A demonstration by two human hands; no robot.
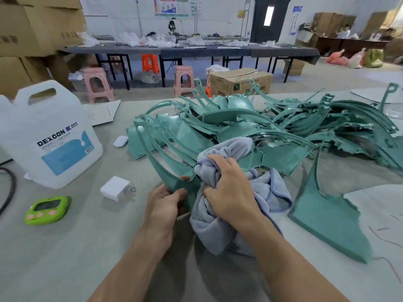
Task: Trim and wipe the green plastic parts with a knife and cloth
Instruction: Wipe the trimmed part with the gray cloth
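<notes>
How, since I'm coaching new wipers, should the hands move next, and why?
Probably slide the cloth outward along the green part. The left hand grips the part's near end, and the right hand holds the bunched cloth against it right beside that grip, so the long curved ribs farther out seem not yet reached.

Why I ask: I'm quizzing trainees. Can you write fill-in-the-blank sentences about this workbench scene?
1. The right hand grips a bunched blue-grey ___.
2. The green plastic part being wiped is held by the ___.
3. The white jug is labelled ___.
Missing words: cloth; left hand; DEXCON.
</notes>
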